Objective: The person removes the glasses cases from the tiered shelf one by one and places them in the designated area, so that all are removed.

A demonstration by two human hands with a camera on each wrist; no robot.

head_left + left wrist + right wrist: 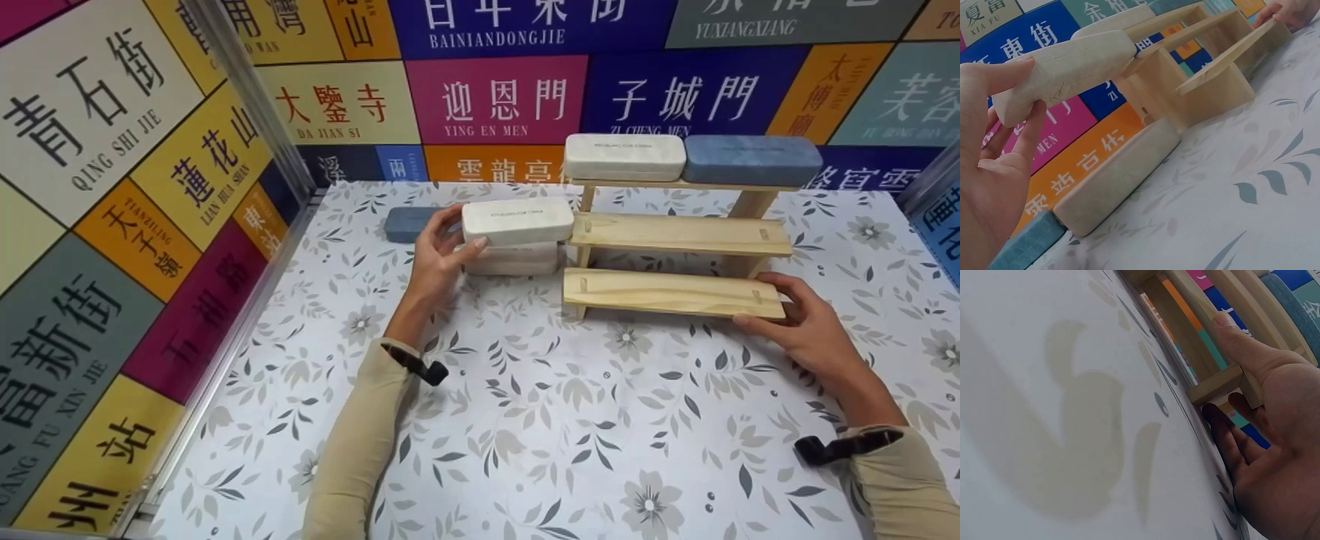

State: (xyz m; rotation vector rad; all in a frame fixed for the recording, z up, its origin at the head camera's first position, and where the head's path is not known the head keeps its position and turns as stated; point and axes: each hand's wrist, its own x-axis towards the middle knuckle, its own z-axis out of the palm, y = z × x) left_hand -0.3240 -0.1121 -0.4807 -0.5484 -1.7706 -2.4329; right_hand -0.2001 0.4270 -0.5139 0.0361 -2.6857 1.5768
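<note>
My left hand [437,251] grips a white glasses case [517,220] by its left end, thumb in front and fingers behind. The case is held up level with the middle step of a wooden three-step rack [679,292], its right end right at that step's left end. Below it, a second white glasses case [1120,174] lies on the table, with a blue glasses case [401,225] to its left. My right hand [814,334] holds the right end of the rack's lowest step, with the thumb on the front and the other fingers around the end.
On the rack's top step sit a white glasses case [625,157] and a blue glasses case [752,160], end to end. A floral cloth [525,435] covers the table. Colourful panels with lettering [495,97] stand behind and along the left side.
</note>
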